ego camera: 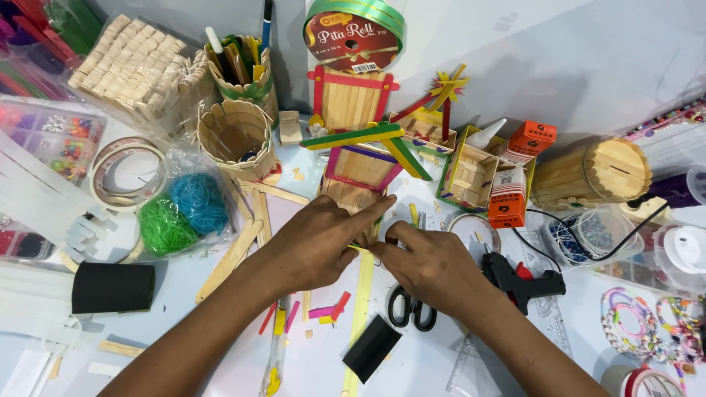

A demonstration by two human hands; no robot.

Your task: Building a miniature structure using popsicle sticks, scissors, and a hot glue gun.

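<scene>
My left hand [316,246] and my right hand [430,268] meet at the middle of the table, fingertips pressed together on a small craft-stick piece [365,246] at the near end of a stick-built model [360,173]. The model has plain wooden panels framed in red, purple and pink sticks, with green and yellow sticks laid across it. A long yellow stick [360,309] runs toward me from under the hands. What sits directly beneath my fingers is hidden.
Black scissors [412,309] and a black glue gun [522,283] lie by my right hand. Stick cups [235,136], green and blue yarn in a bag [180,209], tape rolls [129,173], orange boxes [507,195], a wooden barrel [592,175] and bead trays [51,140] surround the model.
</scene>
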